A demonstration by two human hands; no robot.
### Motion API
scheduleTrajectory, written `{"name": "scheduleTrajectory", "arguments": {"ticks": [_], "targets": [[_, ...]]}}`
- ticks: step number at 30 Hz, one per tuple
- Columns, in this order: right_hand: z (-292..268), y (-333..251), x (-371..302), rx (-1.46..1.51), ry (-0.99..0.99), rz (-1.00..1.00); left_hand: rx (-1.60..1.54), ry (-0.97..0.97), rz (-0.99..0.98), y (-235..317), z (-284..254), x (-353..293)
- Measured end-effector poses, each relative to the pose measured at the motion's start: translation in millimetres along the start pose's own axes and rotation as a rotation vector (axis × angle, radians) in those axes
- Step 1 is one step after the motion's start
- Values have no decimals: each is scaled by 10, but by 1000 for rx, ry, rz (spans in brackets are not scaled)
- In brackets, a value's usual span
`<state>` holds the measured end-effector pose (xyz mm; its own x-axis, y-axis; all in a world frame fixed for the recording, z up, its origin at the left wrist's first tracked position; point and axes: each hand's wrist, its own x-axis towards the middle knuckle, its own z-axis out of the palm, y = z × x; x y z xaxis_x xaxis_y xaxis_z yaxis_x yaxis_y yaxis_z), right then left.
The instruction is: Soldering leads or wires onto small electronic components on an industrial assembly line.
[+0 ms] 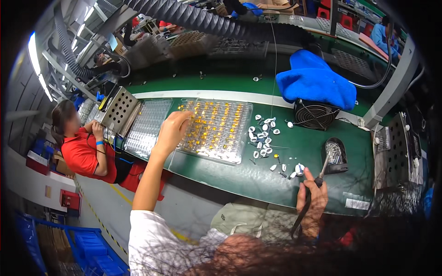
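My left hand (173, 129) reaches over the left edge of a clear plastic tray (244, 146) holding rows of small yellow parts. Its fingers are bent together at the tray; whatever lies between the fingertips is too small to make out. Low on the right, my right hand (314, 202) grips a soldering iron (318, 182) by its dark handle, with the cord trailing below. The iron's metal tip points up beside a black holder (340, 167) filled with metallic wool. Just left of that hand sits a white part (299, 169), near a loose group of small white oval pieces (262, 138).
A second clear tray (147, 122) lies to the left, beside a perforated metal box (121, 109). A fan (315, 114) with a blue cloth (317, 83) over it stands at the back right. A person in a red shirt (90, 154) works at left. A ribbed duct (198, 18) hangs overhead.
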<state>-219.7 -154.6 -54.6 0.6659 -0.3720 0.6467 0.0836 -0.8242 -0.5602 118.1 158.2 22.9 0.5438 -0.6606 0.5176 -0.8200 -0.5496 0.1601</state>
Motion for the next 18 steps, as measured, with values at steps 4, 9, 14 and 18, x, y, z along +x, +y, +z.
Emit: {"name": "scheduleTrajectory", "arguments": {"ticks": [4,9,14,18], "targets": [[23,7,-17,0,16,28,110,-18,147,-13,43,70],[-35,-45,-3,-33,-14,36,280,-105,310,28,24,148],[-19,0,32,-22,105,-70,-293,-60,72,721,122,369],[-97,-15,17,162,108,-14,-1105,-242,-58,1353,444,525]]}}
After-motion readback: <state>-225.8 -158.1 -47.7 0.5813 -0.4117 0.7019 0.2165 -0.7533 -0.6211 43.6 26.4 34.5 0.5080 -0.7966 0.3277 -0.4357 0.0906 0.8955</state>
